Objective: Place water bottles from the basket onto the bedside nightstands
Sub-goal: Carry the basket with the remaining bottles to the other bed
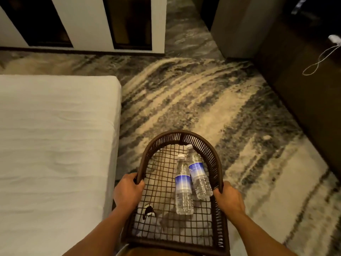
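Note:
A dark brown woven basket with an open mesh bottom is held out in front of me above the carpet. Two clear water bottles with white caps and blue labels lie side by side in it: one nearer the middle, the other to its right. My left hand grips the basket's left rim. My right hand grips the right rim. No nightstand is in view.
A bed with a white sheet fills the left side, its corner close to the basket. Patterned grey and beige carpet runs ahead. A dark cabinet with a white cable stands right. White panelled furniture is at the back.

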